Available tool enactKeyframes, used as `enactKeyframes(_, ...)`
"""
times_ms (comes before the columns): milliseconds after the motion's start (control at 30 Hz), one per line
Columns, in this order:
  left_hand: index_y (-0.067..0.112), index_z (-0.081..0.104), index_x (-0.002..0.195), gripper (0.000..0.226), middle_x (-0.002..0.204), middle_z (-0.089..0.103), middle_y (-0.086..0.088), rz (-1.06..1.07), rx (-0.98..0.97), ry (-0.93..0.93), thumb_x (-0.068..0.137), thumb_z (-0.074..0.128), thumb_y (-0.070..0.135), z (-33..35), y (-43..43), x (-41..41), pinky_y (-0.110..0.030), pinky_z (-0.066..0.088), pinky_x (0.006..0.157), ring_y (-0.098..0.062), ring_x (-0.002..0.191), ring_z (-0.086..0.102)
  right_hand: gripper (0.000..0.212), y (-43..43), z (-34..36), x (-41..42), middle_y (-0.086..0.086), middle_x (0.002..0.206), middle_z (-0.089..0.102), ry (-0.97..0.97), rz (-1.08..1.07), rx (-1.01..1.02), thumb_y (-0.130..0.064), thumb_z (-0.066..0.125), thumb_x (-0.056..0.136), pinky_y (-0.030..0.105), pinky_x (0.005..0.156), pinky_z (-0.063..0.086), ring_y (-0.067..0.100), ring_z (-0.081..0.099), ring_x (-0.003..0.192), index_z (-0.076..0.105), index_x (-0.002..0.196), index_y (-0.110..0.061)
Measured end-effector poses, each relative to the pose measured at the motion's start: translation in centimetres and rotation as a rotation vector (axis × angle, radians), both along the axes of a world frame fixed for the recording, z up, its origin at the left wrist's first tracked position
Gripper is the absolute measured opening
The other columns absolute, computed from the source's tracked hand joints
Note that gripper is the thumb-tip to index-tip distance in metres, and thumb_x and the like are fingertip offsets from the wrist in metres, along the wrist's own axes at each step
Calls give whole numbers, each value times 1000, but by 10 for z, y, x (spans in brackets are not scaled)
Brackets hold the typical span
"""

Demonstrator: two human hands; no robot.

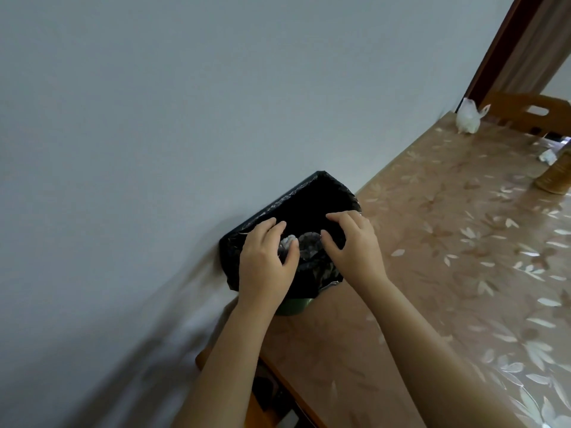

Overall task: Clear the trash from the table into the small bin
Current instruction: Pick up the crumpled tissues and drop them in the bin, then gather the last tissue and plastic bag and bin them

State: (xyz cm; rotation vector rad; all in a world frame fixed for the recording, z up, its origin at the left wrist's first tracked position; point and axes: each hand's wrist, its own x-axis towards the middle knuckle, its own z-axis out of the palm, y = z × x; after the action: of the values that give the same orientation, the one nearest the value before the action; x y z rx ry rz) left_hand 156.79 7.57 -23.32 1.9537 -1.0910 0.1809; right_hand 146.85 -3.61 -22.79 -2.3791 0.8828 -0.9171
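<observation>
A home dining room is suggested by the leaf-patterned tabletop (448,242), wooden chair (525,115) and plain wall (185,103).

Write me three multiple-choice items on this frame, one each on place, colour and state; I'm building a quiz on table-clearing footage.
1. Where does the small bin stand?
A. on the table against the wall
B. on the floor
C. on a chair

2. What colour is the bin liner?
A. white
B. black
C. blue

3. What is the left hand doing?
A. resting flat on the table
B. gripping the chair
C. holding crumpled trash over the bin

Answers: 1 A, the bin sits at the table edge by the wall. 2 B, the liner is black. 3 C, its fingers curl round a crumpled clear wad above the opening; the right hand hovers beside, fingers spread.
</observation>
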Motion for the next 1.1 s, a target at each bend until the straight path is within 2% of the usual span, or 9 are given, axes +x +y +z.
enactKeyframes(133, -2, 59, 110, 32, 116, 60, -22, -23, 35, -123, 82, 59, 15, -5, 12, -21, -46, 45, 94, -34, 112, 53, 29, 15, -7, -20, 13, 107, 63, 30, 12, -65, -15, 64, 82, 53, 94, 43, 31, 55, 105, 59, 108, -5)
enactKeyframes(267, 0, 59, 111, 33, 119, 58, -21, -74, 64, -204, 85, 52, 20, -11, 21, -45, -50, 42, 97, -35, 117, 50, 30, 32, -11, -49, 15, 108, 64, 61, -38, -90, -13, 65, 80, 58, 91, 43, 34, 55, 104, 60, 108, -5)
enactKeyframes(367, 2, 59, 112, 32, 121, 57, -21, -126, 81, -219, 85, 55, 18, -16, 26, -68, -55, 40, 98, -35, 120, 47, 31, 43, -11, -78, 15, 110, 65, 110, -84, -146, -10, 66, 78, 58, 94, 41, 35, 55, 108, 61, 108, -3)
enactKeyframes(467, 5, 58, 114, 34, 123, 56, -18, -181, 114, -221, 87, 47, 23, -20, 32, -96, -50, 31, 103, -32, 123, 44, 34, 55, -14, -115, 11, 115, 64, 194, -140, -174, -11, 65, 79, 58, 100, 33, 31, 52, 116, 59, 112, -7)
enactKeyframes(567, 6, 57, 115, 31, 123, 57, -17, -270, 131, -219, 86, 57, 18, -24, 30, -131, -45, 27, 103, -31, 123, 44, 35, 66, -18, -157, 11, 116, 64, 211, -216, -167, -11, 66, 78, 58, 101, 34, 29, 52, 117, 59, 113, -7)
enactKeyframes(667, 6, 56, 117, 34, 125, 56, -17, -389, 160, -215, 85, 59, 16, -26, 29, -174, -51, 36, 102, -32, 123, 44, 37, 78, -23, -205, 11, 114, 64, 217, -302, -143, -10, 68, 75, 57, 99, 35, 30, 53, 115, 60, 111, -7)
enactKeyframes(867, 7, 58, 115, 32, 123, 58, -18, -584, 192, -240, 84, 61, 15, -20, 39, -275, -52, 31, 101, -33, 121, 46, 37, 116, -29, -312, 12, 117, 63, 211, -487, -71, -11, 67, 77, 59, 100, 36, 32, 52, 117, 59, 113, -8)
enactKeyframes(1000, 5, 60, 113, 37, 121, 60, -19, -700, 190, -232, 86, 43, 26, -13, 50, -348, -57, 33, 98, -35, 119, 49, 36, 147, -24, -385, 14, 117, 62, 223, -604, -63, -13, 65, 79, 60, 96, 39, 33, 52, 116, 59, 114, -6)
enactKeyframes(1100, 4, 62, 110, 35, 119, 61, -20, -811, 163, -235, 84, 49, 23, -10, 59, -407, -58, 34, 97, -36, 117, 51, 37, 175, -20, -445, 14, 119, 62, 226, -726, -50, -15, 64, 80, 60, 97, 39, 32, 51, 117, 58, 115, -7)
